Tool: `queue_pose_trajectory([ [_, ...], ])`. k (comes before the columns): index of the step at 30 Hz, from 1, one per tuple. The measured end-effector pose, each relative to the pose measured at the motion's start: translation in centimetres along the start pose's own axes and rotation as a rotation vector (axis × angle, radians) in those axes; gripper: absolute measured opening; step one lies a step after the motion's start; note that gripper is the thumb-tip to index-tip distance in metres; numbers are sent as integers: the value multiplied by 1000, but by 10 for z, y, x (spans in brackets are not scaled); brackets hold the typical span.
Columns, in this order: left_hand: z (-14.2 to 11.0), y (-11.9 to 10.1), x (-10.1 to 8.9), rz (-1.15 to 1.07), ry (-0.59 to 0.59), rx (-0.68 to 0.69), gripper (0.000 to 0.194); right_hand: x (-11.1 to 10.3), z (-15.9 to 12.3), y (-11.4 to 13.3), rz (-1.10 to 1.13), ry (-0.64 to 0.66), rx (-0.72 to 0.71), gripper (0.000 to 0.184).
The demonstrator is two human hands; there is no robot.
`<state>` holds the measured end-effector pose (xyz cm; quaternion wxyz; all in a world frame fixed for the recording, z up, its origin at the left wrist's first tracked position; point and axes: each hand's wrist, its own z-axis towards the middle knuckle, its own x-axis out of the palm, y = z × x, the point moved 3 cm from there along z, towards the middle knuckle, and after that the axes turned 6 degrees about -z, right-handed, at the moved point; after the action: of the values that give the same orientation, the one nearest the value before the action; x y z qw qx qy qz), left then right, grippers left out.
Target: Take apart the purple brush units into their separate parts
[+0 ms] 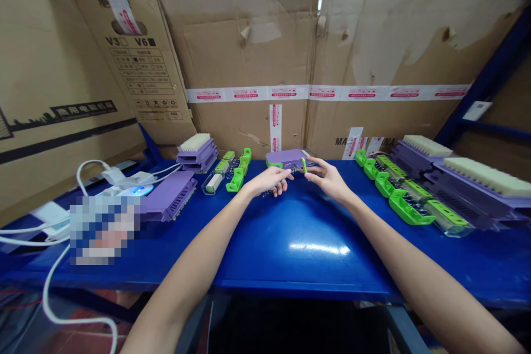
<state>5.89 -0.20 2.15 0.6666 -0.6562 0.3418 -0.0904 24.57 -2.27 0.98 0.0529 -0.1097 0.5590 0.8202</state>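
Observation:
Over the far middle of the blue table, my left hand (271, 180) is closed, with dark spring coils (296, 170) at its fingertips and more coils below its fingers. Facing it, my right hand (326, 177) pinches a small bright green plastic piece (304, 166) upright between thumb and fingers. The two hands are slightly apart. Just behind them lies a purple plastic housing (286, 158), partly hidden by my fingers. A green part at its left end is mostly covered by my left hand.
Left are purple housings (170, 193), clear-and-green pieces, springs and green brackets (235, 180). Similar green brackets (409, 209) and purple blocks with cream bristles (485, 174) stand right. White cables (53, 287) trail at far left. Cardboard (249, 55) walls the back.

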Motion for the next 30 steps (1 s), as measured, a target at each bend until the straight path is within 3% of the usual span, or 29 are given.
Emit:
queue_pose_trajectory([
  [6, 6, 8, -3, 276, -231, 101, 38, -4, 2, -3, -38, -70, -6, 69],
  [9, 0, -3, 2, 516, -367, 346, 52, 1, 0, -2, 27, -48, 41, 71],
  [12, -10, -18, 13, 715, -369, 593, 70, 7, -3, 0, 115, -4, 99, 71],
  [14, -14, -24, 18, 771, -348, 661, 65, 10, -4, 1, 162, 35, 133, 70],
  [18, -15, -29, 21, 760, -320, 705, 53, 12, -7, 5, 234, 121, 168, 65],
  [23, -13, -31, 17, 642, -286, 674, 61, 13, -9, 8, 297, 191, 208, 65],
  [30, -24, -46, 5, 814, -296, 639, 64, 18, -12, 12, 272, 223, 255, 52],
])
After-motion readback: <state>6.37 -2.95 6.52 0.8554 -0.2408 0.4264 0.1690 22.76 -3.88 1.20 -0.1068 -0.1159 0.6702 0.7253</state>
